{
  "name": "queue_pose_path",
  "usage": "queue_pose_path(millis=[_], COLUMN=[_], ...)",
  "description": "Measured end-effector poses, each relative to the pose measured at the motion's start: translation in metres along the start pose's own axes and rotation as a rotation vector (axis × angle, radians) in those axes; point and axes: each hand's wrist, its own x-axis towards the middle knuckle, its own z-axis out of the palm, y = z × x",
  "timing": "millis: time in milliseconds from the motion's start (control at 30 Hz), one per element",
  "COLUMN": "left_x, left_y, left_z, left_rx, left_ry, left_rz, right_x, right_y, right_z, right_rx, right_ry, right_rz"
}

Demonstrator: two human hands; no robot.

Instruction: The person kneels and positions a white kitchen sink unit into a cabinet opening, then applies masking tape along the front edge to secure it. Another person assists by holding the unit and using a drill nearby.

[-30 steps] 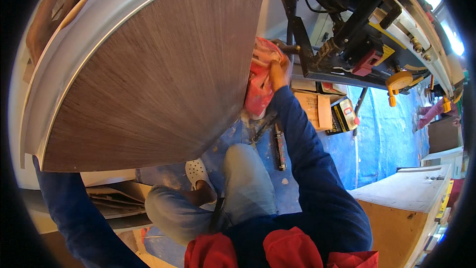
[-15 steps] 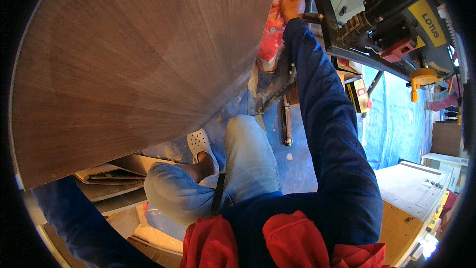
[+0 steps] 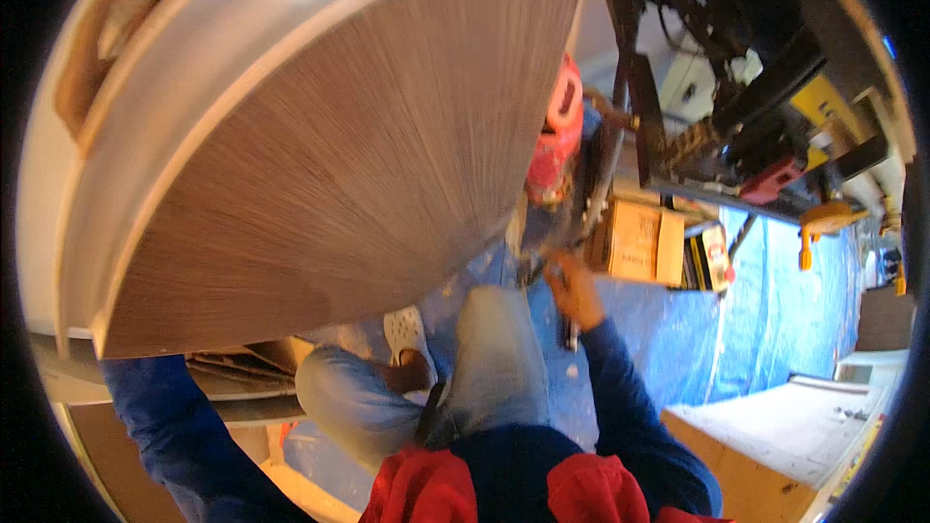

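A large brown wood-grain panel (image 3: 339,174) stands tilted before me, its pale edge showing along the upper left. My left arm (image 3: 174,416) reaches behind its lower left corner, and the panel hides my left hand. My right hand (image 3: 575,294), somewhat blurred, is over the floor beside my knee. Its fingers look loosely apart, with nothing seen in them. Just under that hand lies a dark sealant tube (image 3: 568,331), mostly covered. A red plastic container (image 3: 554,150) with a handle hole stands by the panel's far right edge, apart from my hand.
At the upper right is a black machine frame (image 3: 668,150) with a yellow clamp (image 3: 821,223). Below it sit a cardboard box (image 3: 639,242) and a switch box (image 3: 715,257). Blue sheeting (image 3: 668,329) covers the floor. A white-topped wooden cabinet (image 3: 775,426) stands at the lower right.
My right hand has come away from the red container and drawn back toward my knee. The panel has shifted right and tilted, so its upper left edge now shows. The view has moved too.
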Motion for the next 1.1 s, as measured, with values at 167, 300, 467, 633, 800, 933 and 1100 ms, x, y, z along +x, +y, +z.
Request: queue_pose_path(millis=[167, 300, 467, 633, 800, 933, 1100], left_x=[-0.006, -0.003, -0.002, 0.001, 0.002, 0.001, 0.002], left_y=[0.005, 0.011, 0.02, 0.024, 0.024, 0.024, 0.02], left_z=[-0.007, -0.004, -0.008, -0.01, -0.01, -0.01, -0.009], left_rx=[0.019, -0.048, -0.026, -0.001, -0.005, -0.073, -0.027], left_ry=[0.045, 0.125, 0.094, 0.059, 0.106, 0.111, 0.121], left_rz=[-0.054, -0.116, -0.212, -0.237, -0.176, -0.207, -0.194], right_x=[-0.032, -0.002, 0.026, 0.034, 0.037, 0.034, 0.041], right_y=[0.0, -0.071, -0.195, -0.282, -0.306, -0.309, -0.316], right_z=[-0.027, -0.082, -0.161, -0.198, -0.212, -0.212, -0.2], right_rx=[0.052, -0.016, 0.03, 0.102, 0.078, 0.046, 0.137], right_ry=[-0.22, -0.102, 0.115, 0.274, 0.362, 0.4, 0.511], right_rz=[-0.063, -0.262, -0.586, -0.859, -0.904, -0.886, -0.803])
